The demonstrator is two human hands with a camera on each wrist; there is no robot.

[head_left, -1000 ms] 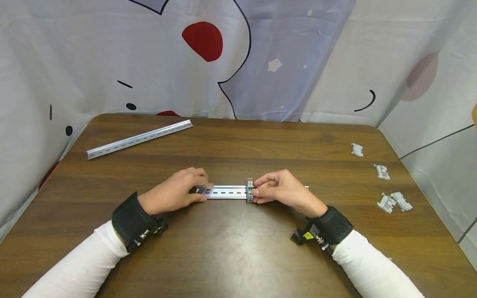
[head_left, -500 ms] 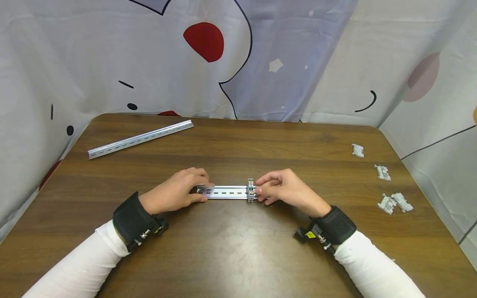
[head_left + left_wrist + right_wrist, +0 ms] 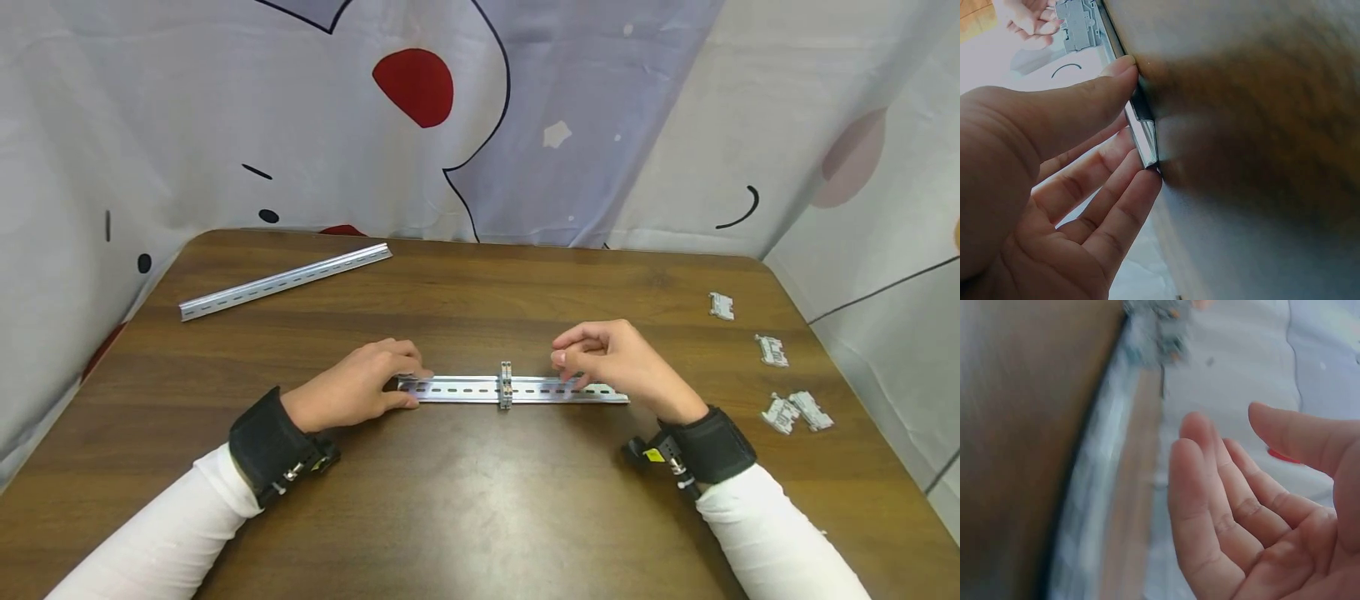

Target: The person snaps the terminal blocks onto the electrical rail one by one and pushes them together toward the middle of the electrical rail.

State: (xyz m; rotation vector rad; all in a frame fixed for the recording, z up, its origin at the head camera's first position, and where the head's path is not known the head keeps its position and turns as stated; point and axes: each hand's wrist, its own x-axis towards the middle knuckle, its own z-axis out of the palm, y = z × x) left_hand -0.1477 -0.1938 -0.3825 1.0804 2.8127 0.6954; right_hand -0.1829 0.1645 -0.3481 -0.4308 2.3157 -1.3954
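Note:
A slotted metal DIN rail (image 3: 465, 389) lies crosswise on the table in front of me. My left hand (image 3: 360, 382) grips its left end, thumb on the near edge and fingers on the far edge; the left wrist view shows the rail end (image 3: 1143, 139) between them. Grey terminal blocks (image 3: 506, 385) stand upright side by side near the middle of the rail, also seen in the right wrist view as a blurred grey block (image 3: 1159, 334). My right hand (image 3: 618, 362) hovers over the right part of the rail, fingers loosely bent and apart from the thumb, holding nothing.
A second DIN rail (image 3: 285, 282) lies slantwise at the back left of the wooden table (image 3: 480, 500). Several loose terminal blocks lie at the right: one at the back (image 3: 722, 306), one further forward (image 3: 771, 351) and an overlapping pair (image 3: 810, 410). A patterned curtain (image 3: 300, 108) hangs behind.
My right hand has let go of the terminal blocks and moved right and up, uncovering the rail's right part. The blocks stay on the rail. My left hand keeps its grip.

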